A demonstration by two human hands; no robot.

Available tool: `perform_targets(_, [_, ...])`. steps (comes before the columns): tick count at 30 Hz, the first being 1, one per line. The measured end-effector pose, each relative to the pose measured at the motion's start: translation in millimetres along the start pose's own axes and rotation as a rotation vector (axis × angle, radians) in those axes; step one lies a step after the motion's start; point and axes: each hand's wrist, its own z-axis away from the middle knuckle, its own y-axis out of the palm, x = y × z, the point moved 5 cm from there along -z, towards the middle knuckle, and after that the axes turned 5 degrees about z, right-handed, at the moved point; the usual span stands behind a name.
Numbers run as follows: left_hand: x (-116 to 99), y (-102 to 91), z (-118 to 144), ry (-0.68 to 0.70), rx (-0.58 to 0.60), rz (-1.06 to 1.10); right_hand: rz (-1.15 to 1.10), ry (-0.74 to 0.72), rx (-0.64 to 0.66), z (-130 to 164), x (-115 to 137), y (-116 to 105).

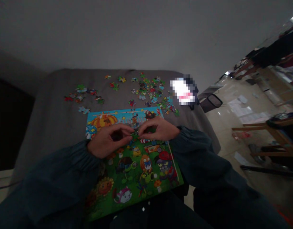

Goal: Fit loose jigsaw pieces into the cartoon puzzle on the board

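A colourful cartoon puzzle board (146, 187) lies before me, with a blue strip and a pumpkin at its far end and green ground with plant and zombie figures nearer me. Over its upper middle, my left hand (104, 141) is closed in a pinch, thumb against fingers. Opposite it, my right hand (160, 128) pinches too, its fingertips almost meeting those of the left. Between them is a small dark-and-green puzzle piece (135, 133), mostly covered by the fingers. Whether it touches the board cannot be made out.
Loose puzzle pieces (151, 89) are heaped beyond the board, with a smaller group (82, 92) at the far left. A blurred bright object (182, 90) sits at the grey-covered table's (53, 124) far right. Wooden furniture (280, 136) and papers are on the floor side.
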Motion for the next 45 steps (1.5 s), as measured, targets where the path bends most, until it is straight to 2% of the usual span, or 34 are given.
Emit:
perform_targets(7, [-4,-5.0,-1,0.023,-0.049,-0.061,-0.132,0.178,0.147,11,-8,-4])
perform_targets(9, [-7,-7.1,-1,0.036,-0.066,-0.08,-0.166,0.205,0.091,22,-8,-6])
perform_targets(13, [-7,-9.0,-2,0.054,-0.083,-0.093,-0.252,0.323,-0.168,66,0,-5])
perform_targets(15, [-5,-8.6,-1,0.056,-0.076,-0.085,-0.22,0.422,-0.273,92,7,1])
perform_targets(18, [-2,-6.6,0,0.051,-0.05,-0.075,-0.078,0.518,-0.328,111,24,17])
perform_targets(20, [-1,-5.0,0,0.055,-0.029,-0.077,0.053,0.466,-0.271,104,39,31])
perform_targets(22, [-2,-3.8,1,0.066,-0.016,-0.091,0.177,0.359,-0.148,88,51,46])
perform_targets(24, [-4,-2.6,1,0.074,-0.002,-0.104,0.226,0.327,-0.08,73,54,57])
perform_targets(27, [-5,-1.6,2,0.082,0.004,-0.123,0.104,0.442,-0.106,63,45,66])
perform_targets(30, [-7,-0.7,3,0.103,0.008,-0.125,-0.036,0.557,-0.175,66,37,71])
perform_targets(36, [-7,1.1,4,0.121,0.017,-0.116,-0.07,0.686,-0.229,77,29,78])
perform_targets(39, [-7,1.7,3,0.122,0.024,-0.11,-0.037,0.705,-0.231,79,26,81])
perform_targets(45, [-6,2.4,3,0.106,0.033,-0.097,0.184,0.619,-0.223,79,31,77])
